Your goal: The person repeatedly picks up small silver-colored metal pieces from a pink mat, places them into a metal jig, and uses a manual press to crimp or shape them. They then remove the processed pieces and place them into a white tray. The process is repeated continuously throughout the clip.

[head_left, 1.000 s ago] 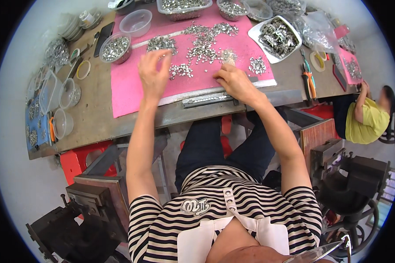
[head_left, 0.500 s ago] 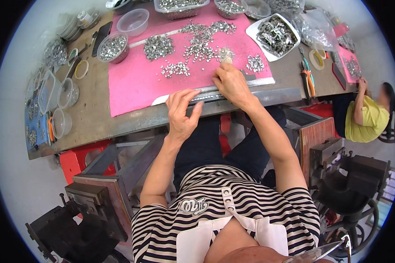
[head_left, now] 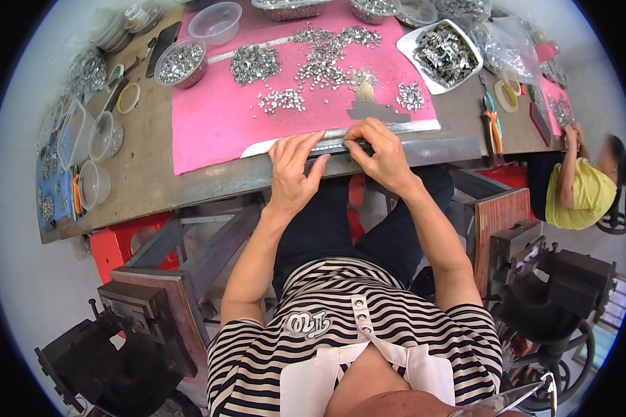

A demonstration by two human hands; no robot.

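A narrow metal bar (head_left: pixel 328 147) with a row of small shiny pieces lies along the table's near edge. My left hand (head_left: pixel 293 170) has its left end, fingers over the far side and thumb on the near side. At the bar's right end, my right hand (head_left: pixel 382 154) has thumb and fingertips bent together; whatever is between them is too small or hidden to tell. Just beyond are a dark grey flat strip (head_left: pixel 379 112) and a tan patterned patch (head_left: pixel 364 85) on the pink mat (head_left: pixel 209 142). Loose silvery metal pieces (head_left: pixel 282 100) lie in heaps on the mat.
A round tub (head_left: pixel 203 69) of pieces stands left, a white dish (head_left: pixel 432 86) of metal parts right. Orange-handled pliers (head_left: pixel 492 128) lie beyond the mat's right side. Clear tubs (head_left: pixel 94 184) stand far left. A person in yellow (head_left: pixel 583 187) works at the far right.
My right hand has come back from the tan patch to the bar's right end, uncovering the grey strip. My left hand has stayed at the bar, its fingers slightly farther over it.
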